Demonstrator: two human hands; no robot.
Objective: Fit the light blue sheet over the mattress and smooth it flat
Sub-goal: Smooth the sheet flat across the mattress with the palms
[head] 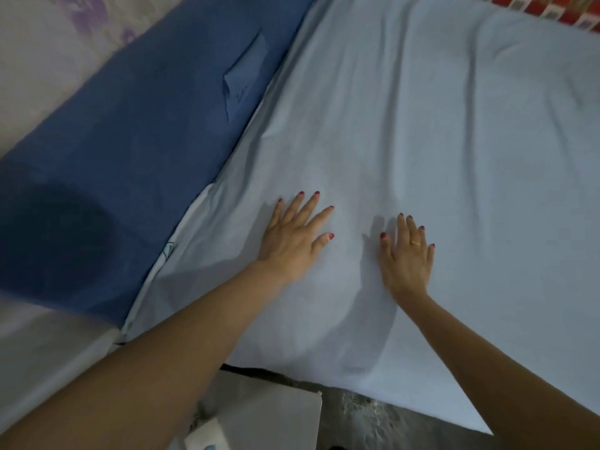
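Observation:
The light blue sheet (406,131) lies spread over the mattress and fills most of the view. Long soft creases run along it toward the far end. My left hand (293,237) rests palm down on the sheet near its left edge, fingers spread, holding nothing. My right hand (407,254), with a gold ring, lies flat on the sheet a short way to the right, fingers apart. At the sheet's left edge a strip of white patterned fabric (168,251) shows from under it. The mattress itself is hidden beneath the sheet.
A dark blue cloth (123,151) lies alongside the sheet's left edge, with a pale floral fabric (48,43) beyond it. A red patterned cloth (571,8) shows at the far right corner. Near me, below the sheet's edge, are grey floor (373,423) and a white box (259,414).

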